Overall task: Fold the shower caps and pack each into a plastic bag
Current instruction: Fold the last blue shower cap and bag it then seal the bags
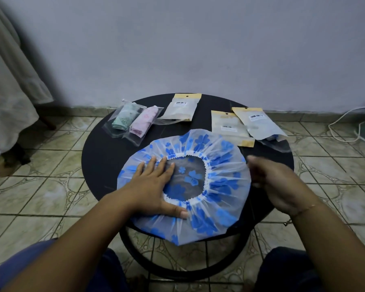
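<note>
One shower cap (pixel 217 199) spread flat on the round bench (pixel 101 157), elastic opening up, roughly circular, so no clear long axis. Pinned, probably for folding, by the flat, straight-fingered left hand (pixel 154 186); right hand (pixel 270 178) blurred at the cap's right rim, grip impossible to tell. Two caps already bagged (pixel 133 121) at far left.

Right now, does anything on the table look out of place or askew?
The blue shower cap hangs over the table's near edge. The kraft pouch far right lies tilted, overlapping another pouch. Nothing looks spilled or damaged.
</note>
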